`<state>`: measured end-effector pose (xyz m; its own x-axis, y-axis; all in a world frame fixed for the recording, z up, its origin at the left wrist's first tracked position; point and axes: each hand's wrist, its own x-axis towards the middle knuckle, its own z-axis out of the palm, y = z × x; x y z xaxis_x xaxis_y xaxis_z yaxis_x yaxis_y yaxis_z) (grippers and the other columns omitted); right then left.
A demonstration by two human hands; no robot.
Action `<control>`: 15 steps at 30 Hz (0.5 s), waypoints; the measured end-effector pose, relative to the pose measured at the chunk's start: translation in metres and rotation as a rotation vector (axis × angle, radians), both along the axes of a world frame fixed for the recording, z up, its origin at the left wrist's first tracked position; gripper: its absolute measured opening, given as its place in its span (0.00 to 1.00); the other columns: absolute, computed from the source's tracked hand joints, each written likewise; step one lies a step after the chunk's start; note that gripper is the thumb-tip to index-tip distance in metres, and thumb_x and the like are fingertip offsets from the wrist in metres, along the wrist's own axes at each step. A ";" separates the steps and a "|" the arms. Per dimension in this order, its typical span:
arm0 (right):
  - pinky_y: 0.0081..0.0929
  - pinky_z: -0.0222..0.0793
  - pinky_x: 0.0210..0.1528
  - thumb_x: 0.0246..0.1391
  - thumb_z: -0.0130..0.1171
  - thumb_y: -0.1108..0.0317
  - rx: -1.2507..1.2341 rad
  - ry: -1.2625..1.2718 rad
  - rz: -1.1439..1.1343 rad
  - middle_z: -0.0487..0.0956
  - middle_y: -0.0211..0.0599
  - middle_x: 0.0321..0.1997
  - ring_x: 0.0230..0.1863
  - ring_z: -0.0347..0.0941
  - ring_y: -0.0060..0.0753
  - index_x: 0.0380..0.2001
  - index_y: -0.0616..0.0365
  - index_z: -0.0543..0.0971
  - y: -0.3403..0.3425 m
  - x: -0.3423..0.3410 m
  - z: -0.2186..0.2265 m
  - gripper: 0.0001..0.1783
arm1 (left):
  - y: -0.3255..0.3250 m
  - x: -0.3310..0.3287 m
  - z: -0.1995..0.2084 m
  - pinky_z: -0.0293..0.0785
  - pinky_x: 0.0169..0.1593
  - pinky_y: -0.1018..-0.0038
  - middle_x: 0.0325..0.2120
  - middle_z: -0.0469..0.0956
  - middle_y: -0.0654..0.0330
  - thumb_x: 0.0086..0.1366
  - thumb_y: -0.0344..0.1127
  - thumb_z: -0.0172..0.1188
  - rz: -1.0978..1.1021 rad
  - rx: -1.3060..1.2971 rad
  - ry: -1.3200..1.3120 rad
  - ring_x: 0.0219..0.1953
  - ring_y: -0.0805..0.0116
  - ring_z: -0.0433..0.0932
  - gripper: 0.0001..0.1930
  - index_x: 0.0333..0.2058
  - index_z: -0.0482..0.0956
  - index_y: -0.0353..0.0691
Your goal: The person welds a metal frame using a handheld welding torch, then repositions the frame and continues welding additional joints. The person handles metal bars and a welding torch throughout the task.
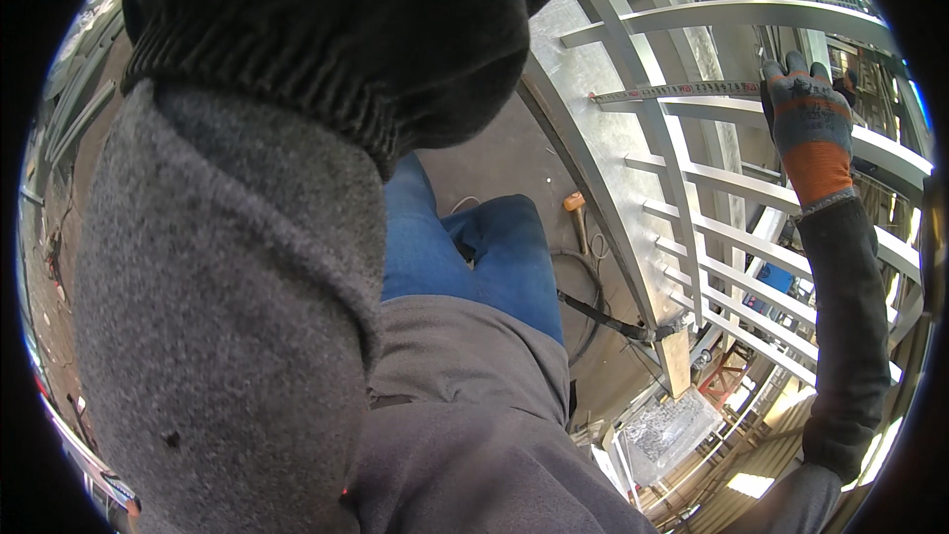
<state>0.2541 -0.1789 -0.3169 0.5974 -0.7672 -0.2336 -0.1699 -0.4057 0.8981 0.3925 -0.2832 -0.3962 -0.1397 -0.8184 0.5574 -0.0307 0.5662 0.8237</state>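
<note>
My right hand (810, 124), in a grey and orange work glove, is at the upper right over a light metal frame (652, 129) of crossing bars. Its fingers are closed at the end of an extended tape measure (682, 92); the case is mostly hidden by the glove. The blade runs leftward from the hand across the bars, its free end lying over the frame's wide flat plate (583, 69). My left arm (237, 267), in a grey sleeve with a dark ribbed part (326, 40), fills the left and top of the view. My left hand does not show.
Below the frame's edge, a hammer-like tool (574, 204) with an orange-tan head lies on the floor beside a dark hose (593, 311). A wooden block (676, 361) is under the frame's near corner. Metal lengths (84, 99) lie at far left.
</note>
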 end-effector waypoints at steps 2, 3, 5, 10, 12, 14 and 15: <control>0.41 0.85 0.46 0.61 0.62 0.66 0.011 -0.007 -0.043 0.83 0.39 0.43 0.50 0.83 0.44 0.41 0.48 0.84 0.000 -0.002 0.000 0.06 | -0.004 -0.002 0.001 0.77 0.39 0.60 0.33 0.84 0.50 0.70 0.59 0.55 -0.001 -0.005 0.000 0.34 0.53 0.82 0.26 0.43 0.84 0.40; 0.41 0.85 0.46 0.61 0.62 0.66 0.006 0.002 -0.025 0.83 0.39 0.44 0.50 0.82 0.44 0.41 0.48 0.84 0.000 -0.003 0.000 0.06 | -0.005 -0.002 0.002 0.77 0.39 0.60 0.33 0.84 0.50 0.70 0.59 0.55 -0.003 -0.006 -0.003 0.34 0.52 0.82 0.26 0.43 0.84 0.40; 0.42 0.85 0.47 0.61 0.62 0.66 0.018 -0.030 -0.041 0.83 0.39 0.44 0.50 0.82 0.45 0.41 0.49 0.84 0.000 -0.007 0.000 0.07 | -0.008 -0.002 0.003 0.77 0.40 0.60 0.34 0.84 0.50 0.71 0.59 0.54 -0.005 -0.011 -0.002 0.34 0.52 0.82 0.26 0.43 0.84 0.40; 0.42 0.85 0.46 0.61 0.61 0.66 0.031 -0.065 0.025 0.83 0.39 0.46 0.49 0.82 0.46 0.41 0.49 0.84 -0.002 -0.015 0.000 0.07 | -0.018 -0.003 0.007 0.77 0.40 0.59 0.34 0.84 0.49 0.71 0.59 0.54 -0.008 -0.018 -0.006 0.35 0.51 0.82 0.26 0.43 0.85 0.41; 0.42 0.84 0.45 0.61 0.61 0.65 0.019 -0.043 0.063 0.82 0.39 0.47 0.48 0.82 0.46 0.41 0.49 0.84 -0.002 -0.015 0.000 0.07 | -0.027 -0.005 0.008 0.77 0.40 0.59 0.34 0.85 0.49 0.71 0.60 0.53 -0.010 -0.022 -0.006 0.35 0.51 0.82 0.26 0.42 0.85 0.41; 0.42 0.84 0.44 0.61 0.59 0.65 0.055 -0.082 0.007 0.81 0.38 0.46 0.47 0.82 0.46 0.39 0.49 0.84 0.002 -0.010 0.002 0.07 | -0.041 -0.004 0.010 0.77 0.40 0.58 0.34 0.85 0.49 0.71 0.60 0.53 0.000 -0.033 -0.007 0.35 0.50 0.82 0.26 0.42 0.85 0.41; 0.42 0.84 0.43 0.61 0.59 0.64 0.069 -0.094 0.009 0.81 0.38 0.46 0.47 0.81 0.46 0.38 0.49 0.84 0.005 -0.005 0.006 0.07 | -0.050 -0.002 0.012 0.77 0.40 0.58 0.34 0.85 0.49 0.71 0.60 0.53 0.010 -0.045 -0.009 0.35 0.50 0.82 0.26 0.42 0.85 0.41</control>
<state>0.2494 -0.1736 -0.3111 0.6262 -0.7455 -0.2283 -0.2481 -0.4682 0.8481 0.3909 -0.3331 -0.3838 -0.1371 -0.7937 0.5927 -0.0440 0.6026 0.7968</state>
